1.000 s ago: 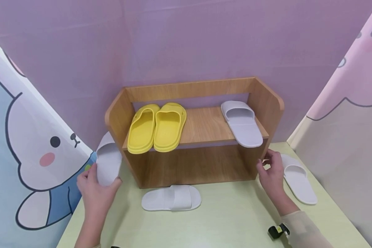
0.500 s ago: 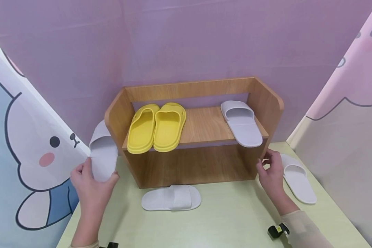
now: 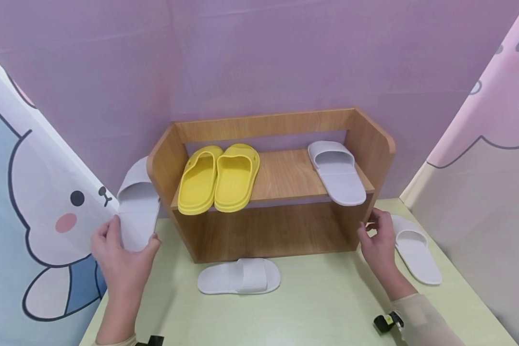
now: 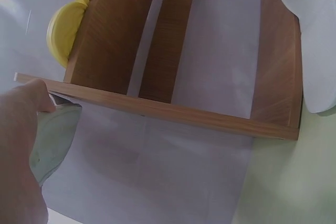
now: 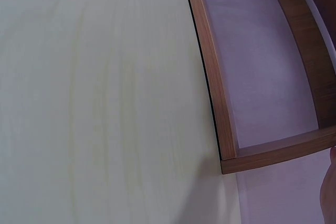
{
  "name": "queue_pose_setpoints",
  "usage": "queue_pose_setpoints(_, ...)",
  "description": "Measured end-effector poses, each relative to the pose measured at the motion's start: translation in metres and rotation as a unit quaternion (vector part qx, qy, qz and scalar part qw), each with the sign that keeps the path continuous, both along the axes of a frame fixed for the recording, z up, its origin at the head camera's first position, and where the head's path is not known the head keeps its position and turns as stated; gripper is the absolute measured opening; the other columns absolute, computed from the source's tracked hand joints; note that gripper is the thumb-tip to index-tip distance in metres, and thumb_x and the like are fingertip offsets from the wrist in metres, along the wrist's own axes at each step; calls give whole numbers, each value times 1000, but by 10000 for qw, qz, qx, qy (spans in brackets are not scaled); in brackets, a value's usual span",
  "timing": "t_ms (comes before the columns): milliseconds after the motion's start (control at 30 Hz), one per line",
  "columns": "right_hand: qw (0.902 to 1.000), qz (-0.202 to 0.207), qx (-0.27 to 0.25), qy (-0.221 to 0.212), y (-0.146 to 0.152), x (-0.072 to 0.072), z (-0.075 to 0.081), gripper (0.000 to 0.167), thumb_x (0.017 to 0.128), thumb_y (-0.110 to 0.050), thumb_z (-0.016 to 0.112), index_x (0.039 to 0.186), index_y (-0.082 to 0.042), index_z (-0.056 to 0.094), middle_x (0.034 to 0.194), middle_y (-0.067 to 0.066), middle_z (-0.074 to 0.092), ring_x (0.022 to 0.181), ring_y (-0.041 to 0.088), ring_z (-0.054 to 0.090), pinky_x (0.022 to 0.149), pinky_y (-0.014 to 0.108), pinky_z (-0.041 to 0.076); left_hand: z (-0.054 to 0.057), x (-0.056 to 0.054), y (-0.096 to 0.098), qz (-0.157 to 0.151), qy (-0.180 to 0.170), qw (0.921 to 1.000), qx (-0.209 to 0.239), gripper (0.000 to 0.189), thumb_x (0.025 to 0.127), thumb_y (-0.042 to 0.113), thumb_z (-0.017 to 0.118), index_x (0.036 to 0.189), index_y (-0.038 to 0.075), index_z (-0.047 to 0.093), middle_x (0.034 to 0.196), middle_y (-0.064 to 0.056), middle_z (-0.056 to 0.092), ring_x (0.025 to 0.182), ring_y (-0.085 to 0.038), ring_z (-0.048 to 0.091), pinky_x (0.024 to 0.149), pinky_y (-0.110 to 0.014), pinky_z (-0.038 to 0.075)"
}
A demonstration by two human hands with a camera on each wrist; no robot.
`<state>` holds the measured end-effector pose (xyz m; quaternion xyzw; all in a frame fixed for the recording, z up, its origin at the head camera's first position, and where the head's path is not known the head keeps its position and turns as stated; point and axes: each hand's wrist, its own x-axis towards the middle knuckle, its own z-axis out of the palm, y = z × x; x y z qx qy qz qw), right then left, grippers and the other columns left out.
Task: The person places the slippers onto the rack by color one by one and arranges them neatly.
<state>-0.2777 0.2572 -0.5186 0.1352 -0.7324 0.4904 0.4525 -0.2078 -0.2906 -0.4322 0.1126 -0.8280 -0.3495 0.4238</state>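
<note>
Left of the wooden shoe rack (image 3: 281, 175), my left hand (image 3: 123, 259) pinches a white slipper (image 3: 139, 211) by its heel end, toe pointing away. The rack's left side panel hides part of that slipper's toe strap. In the left wrist view the slipper (image 4: 55, 135) shows beside the hand, below the panel edge. My right hand (image 3: 379, 242) is at the rack's right side panel, fingers loosely curled, thumb tip right at the panel's edge. Only a bit of the right hand (image 5: 328, 192) enters the right wrist view.
On the upper shelf, two yellow slippers (image 3: 218, 180) stand at left and one white slipper (image 3: 337, 173) at right. Another white slipper (image 3: 239, 276) lies sideways before the rack, and one more slipper (image 3: 418, 252) lies right of it on the table (image 3: 311, 307). Cloth walls surround everything.
My left hand has moved left, carrying the slipper left and a little farther back, partly behind the rack's left panel. The right hand, the rack and the other slippers have stayed put.
</note>
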Motion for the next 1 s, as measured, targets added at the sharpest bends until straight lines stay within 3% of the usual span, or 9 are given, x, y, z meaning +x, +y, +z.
queue_pose_setpoints(400, 10000, -34, 56, 40, 0, 0, -1, 42, 83, 29, 60, 124, 21, 59, 108, 32, 57, 95, 12, 60, 73, 15, 50, 13, 1, -2, 52, 791, 9968, 86, 87, 74, 14, 91, 155, 4, 61, 146, -30, 49, 140, -35, 41, 107, -57, 46)
queue_pose_setpoints(667, 10000, -73, 59, -5, 1, 0, -1, 43, 83, 30, 60, 125, 21, 59, 108, 32, 58, 93, 17, 60, 73, 17, 50, 23, 0, -1, -45, 1154, 9933, 3, 87, 73, 15, 89, 155, 5, 62, 145, -29, 50, 139, -27, 41, 109, -45, 44)
queue_pose_setpoints(833, 10000, -61, 63, -19, 1, -1, -1, 43, 83, 30, 60, 125, 21, 59, 109, 32, 57, 94, 17, 60, 72, 17, 51, 28, 1, 1, -87, 1259, 9920, -49, 85, 76, 17, 88, 155, 6, 61, 142, 1, 50, 141, -17, 38, 110, -40, 43)
queue_pose_setpoints(900, 10000, -59, 62, -17, 1, -1, -1, 43, 83, 30, 60, 125, 21, 59, 109, 32, 57, 94, 16, 60, 72, 17, 51, 31, 1, 3, -54, 1324, 9912, 11, 85, 75, 17, 89, 155, 6, 62, 143, 6, 47, 140, -11, 37, 110, -40, 43)
queue_pose_setpoints(1000, 10000, -64, 63, -4, 0, -1, -1, 43, 83, 30, 60, 124, 21, 58, 108, 32, 57, 94, 16, 60, 72, 17, 50, 36, 0, 6, 0, 1506, 9886, 59, 86, 71, 17, 89, 152, 4, 64, 145, -11, 52, 136, -5, 35, 111, -42, 44)
